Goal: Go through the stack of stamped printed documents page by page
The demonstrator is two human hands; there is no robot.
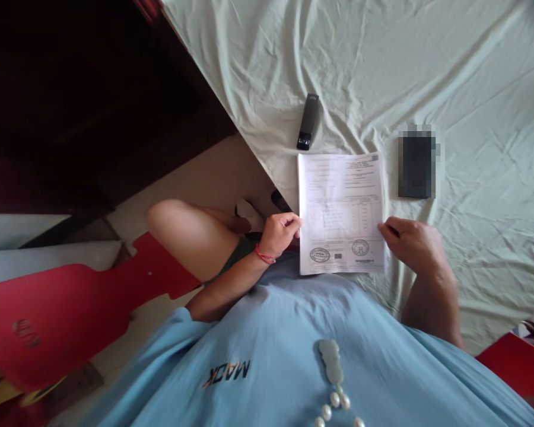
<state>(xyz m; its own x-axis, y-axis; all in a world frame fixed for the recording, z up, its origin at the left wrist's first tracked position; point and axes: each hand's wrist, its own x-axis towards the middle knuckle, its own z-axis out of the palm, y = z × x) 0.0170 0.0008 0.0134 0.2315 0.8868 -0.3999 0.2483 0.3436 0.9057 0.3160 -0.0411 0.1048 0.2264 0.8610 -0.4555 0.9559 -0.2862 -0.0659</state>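
A stack of printed paper (338,207) is sitting between the two hands, its long axis running away from the torso and its printing reading upright to the wearer. A ruled table is filling the middle of the top page, with an oval stamp and a round stamp showing near the bottom. The left hand (279,234) is pinching the stack's left edge below its middle, and the right hand (413,240) is pinching the right edge at about the same height, so neither hand is clearly nearer. Whether the stack is resting or being lifted, I cannot tell.

The stack is overlapping the slanting left edge of a creased pale sheet (427,59). A black stapler (308,121) is lying just beyond the stack's far left corner, near that same edge, its long axis pointing mostly away from the body and leaning slightly right. A blurred dark rectangular item (417,163) is lying right of the stack, beyond the right hand.

A red bracelet (264,255) is circling the left wrist. Farther out, a red chair (71,308) is standing off the sheet's left edge, and a pale pendant (331,362) is hanging over the blue shirt (276,332).
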